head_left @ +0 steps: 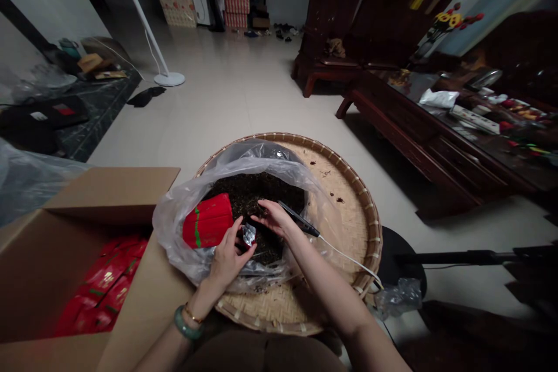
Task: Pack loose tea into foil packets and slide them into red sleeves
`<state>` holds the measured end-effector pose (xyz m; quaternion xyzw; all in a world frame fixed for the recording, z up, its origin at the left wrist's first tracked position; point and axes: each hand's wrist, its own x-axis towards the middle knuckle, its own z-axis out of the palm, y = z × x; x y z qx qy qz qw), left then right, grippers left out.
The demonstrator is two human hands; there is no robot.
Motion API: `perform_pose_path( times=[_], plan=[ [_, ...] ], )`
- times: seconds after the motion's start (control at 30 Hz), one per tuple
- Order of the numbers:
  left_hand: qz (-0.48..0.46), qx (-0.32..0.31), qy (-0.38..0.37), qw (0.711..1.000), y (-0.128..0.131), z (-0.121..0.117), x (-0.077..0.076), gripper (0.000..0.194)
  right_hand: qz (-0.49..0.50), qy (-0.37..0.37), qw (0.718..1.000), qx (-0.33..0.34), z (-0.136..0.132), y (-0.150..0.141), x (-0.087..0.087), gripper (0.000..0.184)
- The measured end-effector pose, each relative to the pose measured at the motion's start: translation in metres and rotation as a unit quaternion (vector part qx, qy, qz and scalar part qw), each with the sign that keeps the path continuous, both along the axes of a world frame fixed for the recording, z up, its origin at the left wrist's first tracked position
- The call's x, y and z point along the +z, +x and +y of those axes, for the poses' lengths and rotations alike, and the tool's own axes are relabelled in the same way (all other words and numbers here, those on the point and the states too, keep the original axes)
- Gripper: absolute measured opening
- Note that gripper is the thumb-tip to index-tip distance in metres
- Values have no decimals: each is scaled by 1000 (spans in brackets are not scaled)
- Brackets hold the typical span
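Observation:
My left hand (pixel 229 253) is closed around a small foil pouch (pixel 249 235), its silvery inside showing at the top. To its right my right hand (pixel 276 220) reaches over dark dried leaves (pixel 244 186), thumb and forefinger apart; whether a few leaves lie between them is hard to see. The leaves fill a large clear plastic bag (pixel 174 209) with its mouth spread wide. Inside the bag's left side rests a bundle of red packets (pixel 208 221) with a green band. A slim black device (pixel 300 220) with a white cable lies beside my right wrist.
The bag stands on a round woven bamboo tray (pixel 349 209) with scattered dark bits. At left an open cardboard box (pixel 113 192) holds red packets (pixel 107 285). A black round stand base (pixel 401 261) is at right, near a dark wooden table (pixel 405 122). A white fan stand (pixel 169 79) stands farther off.

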<state>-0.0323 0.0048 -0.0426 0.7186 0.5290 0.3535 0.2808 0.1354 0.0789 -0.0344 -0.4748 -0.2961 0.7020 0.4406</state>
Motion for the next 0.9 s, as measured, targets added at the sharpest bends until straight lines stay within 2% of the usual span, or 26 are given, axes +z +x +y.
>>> perform_pose_path(
  times=[0.17,0.33,0.5,0.67,0.83,0.9],
  plan=[
    [7,2,10,1000,-1,0,-1,66,123,-40,992,6,-3,2,10,17],
    [0,6,25,1000,-1,0,-6,70,298,-125,946,-33,-5,4,14,29],
    [15,13,29,999,-1,0,-7,82,333,-137,932,-44,-8,3,11,26],
    [29,7,27,999,-1,-1,-4,81,354,-141,924,-37,-11,3,10,25],
    [36,4,30,999,-2,-2,-4,79,349,-155,919,-92,-13,1,10,27],
    [38,3,27,999,-2,-2,-4,79,342,-157,922,-92,-13,2,10,26]
  ],
)
